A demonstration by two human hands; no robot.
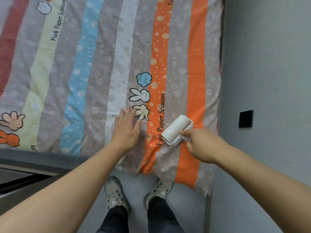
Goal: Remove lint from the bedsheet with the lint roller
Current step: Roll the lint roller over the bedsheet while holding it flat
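We press our open left hand (126,127) flat on the striped bedsheet (94,68), holding nothing; our right hand (200,144) grips the lint roller (175,129), which lies on the orange stripe.

Left hand (126,130) flat, right hand (201,144) clenched.

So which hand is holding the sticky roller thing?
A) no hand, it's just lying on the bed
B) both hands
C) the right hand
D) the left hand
C: the right hand grips the handle of the lint roller on the bedsheet, while the left hand lies flat and open on the fabric beside it.
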